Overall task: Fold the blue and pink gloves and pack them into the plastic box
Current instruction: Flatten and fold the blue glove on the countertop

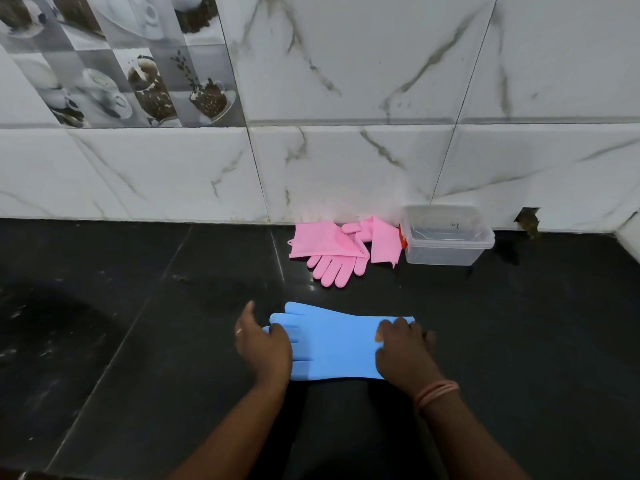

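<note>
Both hands flat on blue glove [334, 344], fingers straight: left hand [265, 344] at fingertips, right hand [403, 351] at cuff. Smooth flat, fold ends together evenly.

One blue glove [334, 344] is counted near the front edge of the table [138, 341], two pink gloves [341, 249] at the back edge, one plastic box [448, 235] beside them; two hands are seen.

One flat glove [334, 344] is lying on the table [138, 341] nearest the person, its fingers pointing left. The left hand [265, 346] is resting on its finger end, the right hand [403, 355] on its cuff end. Behind it, two more gloves [341, 249] are lying against the wall [346, 161], with the plastic box [448, 239] sitting just right of them.
</note>
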Motion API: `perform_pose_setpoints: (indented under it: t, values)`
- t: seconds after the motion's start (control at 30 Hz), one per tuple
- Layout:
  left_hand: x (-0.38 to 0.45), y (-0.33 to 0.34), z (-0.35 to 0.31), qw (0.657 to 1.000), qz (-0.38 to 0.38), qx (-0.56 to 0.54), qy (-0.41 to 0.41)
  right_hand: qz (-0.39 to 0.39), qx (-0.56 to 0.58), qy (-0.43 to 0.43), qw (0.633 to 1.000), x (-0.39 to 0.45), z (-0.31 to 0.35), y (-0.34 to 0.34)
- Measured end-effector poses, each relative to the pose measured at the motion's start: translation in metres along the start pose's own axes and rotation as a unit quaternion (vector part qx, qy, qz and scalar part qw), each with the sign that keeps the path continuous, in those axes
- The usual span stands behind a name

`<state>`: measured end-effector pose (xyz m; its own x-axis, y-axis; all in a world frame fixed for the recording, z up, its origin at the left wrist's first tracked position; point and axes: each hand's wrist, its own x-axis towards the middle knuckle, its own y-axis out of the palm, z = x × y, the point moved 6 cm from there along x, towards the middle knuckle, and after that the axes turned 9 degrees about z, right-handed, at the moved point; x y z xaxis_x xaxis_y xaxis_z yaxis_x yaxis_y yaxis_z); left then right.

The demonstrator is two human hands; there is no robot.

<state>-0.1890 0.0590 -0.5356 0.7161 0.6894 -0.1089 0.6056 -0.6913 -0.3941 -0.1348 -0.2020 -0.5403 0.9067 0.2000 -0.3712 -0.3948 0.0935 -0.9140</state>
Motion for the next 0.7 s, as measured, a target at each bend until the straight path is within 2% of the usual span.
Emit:
perform_pose_setpoints:
  t: [0.07,0.1,0.13,0.2,0.23,0.27,0.4,0.7]
  values:
    - [0.002,0.031,-0.019,0.975,0.1,0.129,0.153,-0.08,0.054,-0.043,0.994,0.011,0.02,-0.001]
    - [0.001,0.051,-0.021,0.94,0.152,0.221,0.212,-0.084,0.062,-0.061,0.993,0.017,0.027,0.005]
    - [0.0,0.068,-0.019,0.89,0.19,0.32,0.262,-0.073,0.052,-0.067,0.994,0.023,0.031,0.014]
    - [0.0,0.092,-0.001,0.793,0.244,0.471,0.3,-0.054,0.022,-0.056,0.997,0.03,0.03,0.033]
    - [0.002,0.097,0.01,0.765,0.259,0.508,0.3,-0.057,0.018,-0.051,0.997,0.032,0.026,0.04]
    - [0.004,0.098,0.019,0.752,0.265,0.525,0.297,-0.063,0.02,-0.05,0.997,0.034,0.022,0.045]
    - [0.006,0.099,0.029,0.75,0.252,0.517,0.327,-0.086,0.027,-0.055,0.994,0.037,0.02,0.048]
    - [0.012,0.104,0.031,0.764,0.243,0.497,0.332,-0.077,0.031,-0.06,0.995,0.044,0.017,0.052]
